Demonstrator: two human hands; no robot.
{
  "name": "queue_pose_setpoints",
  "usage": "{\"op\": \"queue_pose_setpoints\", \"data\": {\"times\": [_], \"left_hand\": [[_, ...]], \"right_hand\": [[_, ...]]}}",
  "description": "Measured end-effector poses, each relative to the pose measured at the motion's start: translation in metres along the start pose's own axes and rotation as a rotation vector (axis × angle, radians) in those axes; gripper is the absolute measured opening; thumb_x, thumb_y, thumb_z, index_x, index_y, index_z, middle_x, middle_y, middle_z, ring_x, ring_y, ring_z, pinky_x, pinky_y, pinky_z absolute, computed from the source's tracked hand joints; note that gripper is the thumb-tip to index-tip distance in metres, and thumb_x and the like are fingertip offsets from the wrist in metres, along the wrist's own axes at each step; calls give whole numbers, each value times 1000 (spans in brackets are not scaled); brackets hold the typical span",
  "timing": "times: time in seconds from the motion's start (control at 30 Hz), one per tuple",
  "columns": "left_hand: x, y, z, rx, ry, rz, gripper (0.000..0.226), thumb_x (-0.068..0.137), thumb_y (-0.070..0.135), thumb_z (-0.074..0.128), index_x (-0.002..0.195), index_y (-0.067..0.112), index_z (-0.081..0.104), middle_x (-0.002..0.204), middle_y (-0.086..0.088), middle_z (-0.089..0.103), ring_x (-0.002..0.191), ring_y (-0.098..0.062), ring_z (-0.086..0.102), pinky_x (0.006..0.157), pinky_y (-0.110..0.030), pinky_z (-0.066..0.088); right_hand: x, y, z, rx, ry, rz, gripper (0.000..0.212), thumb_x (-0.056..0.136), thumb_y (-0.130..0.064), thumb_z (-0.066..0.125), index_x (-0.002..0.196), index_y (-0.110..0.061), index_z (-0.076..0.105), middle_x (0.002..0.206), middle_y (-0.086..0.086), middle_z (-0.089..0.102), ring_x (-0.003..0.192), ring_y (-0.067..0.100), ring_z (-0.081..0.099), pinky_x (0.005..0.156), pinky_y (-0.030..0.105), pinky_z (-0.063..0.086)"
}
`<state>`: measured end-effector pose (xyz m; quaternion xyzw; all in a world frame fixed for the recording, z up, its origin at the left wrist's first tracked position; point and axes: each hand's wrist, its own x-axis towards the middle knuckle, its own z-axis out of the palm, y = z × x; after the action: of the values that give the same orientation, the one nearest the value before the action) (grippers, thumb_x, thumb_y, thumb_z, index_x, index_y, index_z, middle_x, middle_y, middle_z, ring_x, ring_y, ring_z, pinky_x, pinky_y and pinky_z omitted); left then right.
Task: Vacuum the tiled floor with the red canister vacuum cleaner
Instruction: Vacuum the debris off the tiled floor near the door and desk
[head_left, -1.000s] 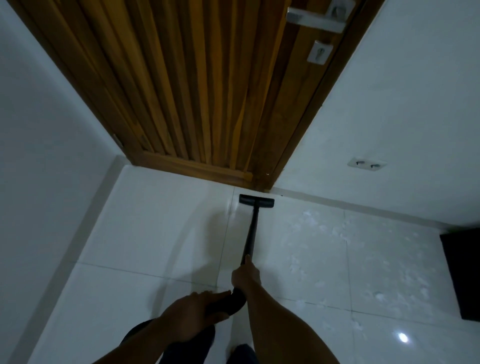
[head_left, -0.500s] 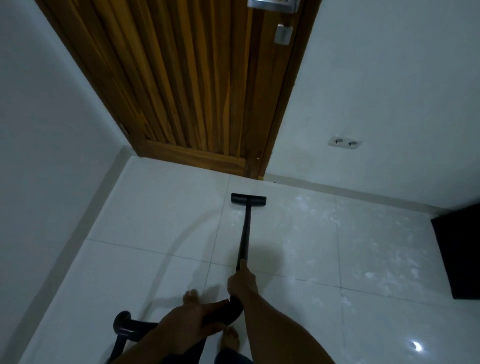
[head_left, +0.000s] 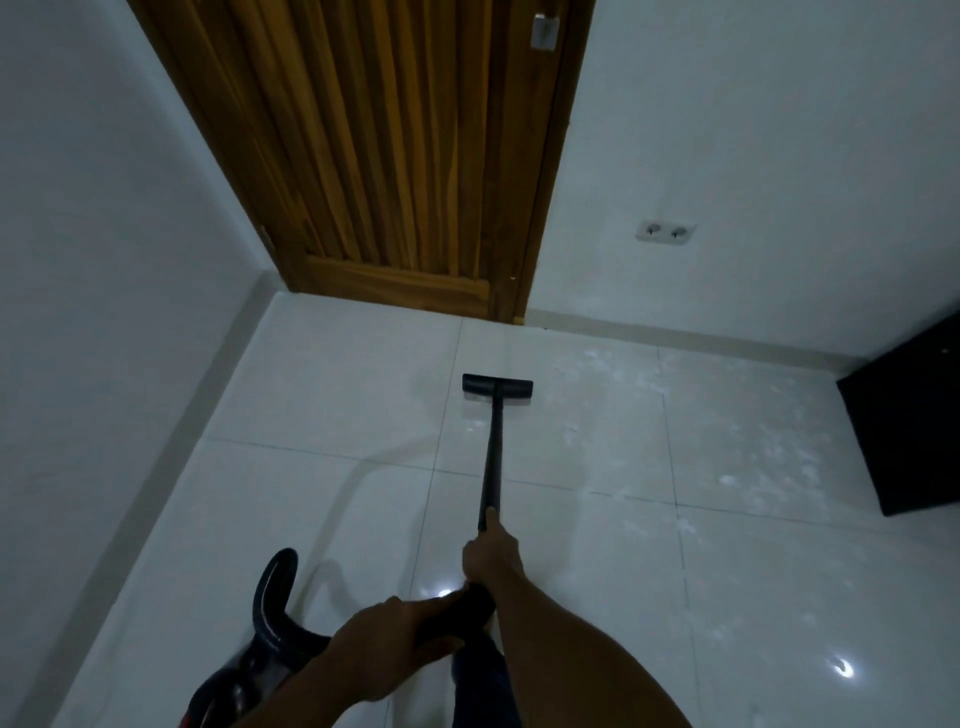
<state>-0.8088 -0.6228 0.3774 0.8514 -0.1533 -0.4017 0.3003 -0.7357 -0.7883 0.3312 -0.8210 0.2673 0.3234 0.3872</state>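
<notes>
A black vacuum wand (head_left: 492, 457) runs away from me to a flat black floor head (head_left: 497, 386) resting on the white tiled floor (head_left: 322, 395). My right hand (head_left: 491, 558) grips the wand's lower end. My left hand (head_left: 387, 647) is closed on the dark curved handle behind it. At the bottom left sits the canister vacuum (head_left: 244, 680), dark with a red edge, its black hose (head_left: 272, 587) arching up. White dust (head_left: 748, 447) is scattered over the tiles right of the floor head.
A closed wooden door (head_left: 395, 156) fills the far corner, white walls on both sides. A double socket (head_left: 665, 232) sits low on the right wall. A black cabinet (head_left: 914, 415) stands at the right edge. My dark trouser leg (head_left: 483, 680) is below the hands.
The floor head has been drawn back from the door's threshold toward me. The view has backed away, and the canister and hose have come into sight at the bottom left.
</notes>
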Motion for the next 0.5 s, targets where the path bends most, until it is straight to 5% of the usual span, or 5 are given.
{"op": "queue_pose_setpoints", "data": {"times": [0.27, 0.4, 0.5], "left_hand": [[-122, -15, 110, 18, -10, 48, 50, 80, 84, 35, 126, 84, 16, 126, 17, 67, 104, 1, 65, 96, -22, 50], [-177, -11, 167, 3, -54, 51, 53, 89, 73, 44, 135, 77, 18, 123, 27, 63, 95, 14, 59, 92, -11, 47], [-205, -5, 201, 25, -95, 81, 56, 90, 74, 45, 139, 73, 19, 129, 22, 64, 104, 7, 62, 96, -16, 48]], "right_hand": [[-122, 99, 73, 24, 6, -52, 75, 96, -10, 50, 157, -17, 7, 131, 18, 56, 108, 26, 61, 87, 30, 54], [-176, 158, 104, 21, 1, -27, 74, 97, -10, 48, 157, -19, 7, 133, 16, 55, 106, 24, 61, 83, 27, 52], [-207, 198, 118, 36, -4, 1, 72, 96, -12, 47, 157, -21, 9, 138, 15, 51, 110, 23, 60, 85, 25, 51]]}}
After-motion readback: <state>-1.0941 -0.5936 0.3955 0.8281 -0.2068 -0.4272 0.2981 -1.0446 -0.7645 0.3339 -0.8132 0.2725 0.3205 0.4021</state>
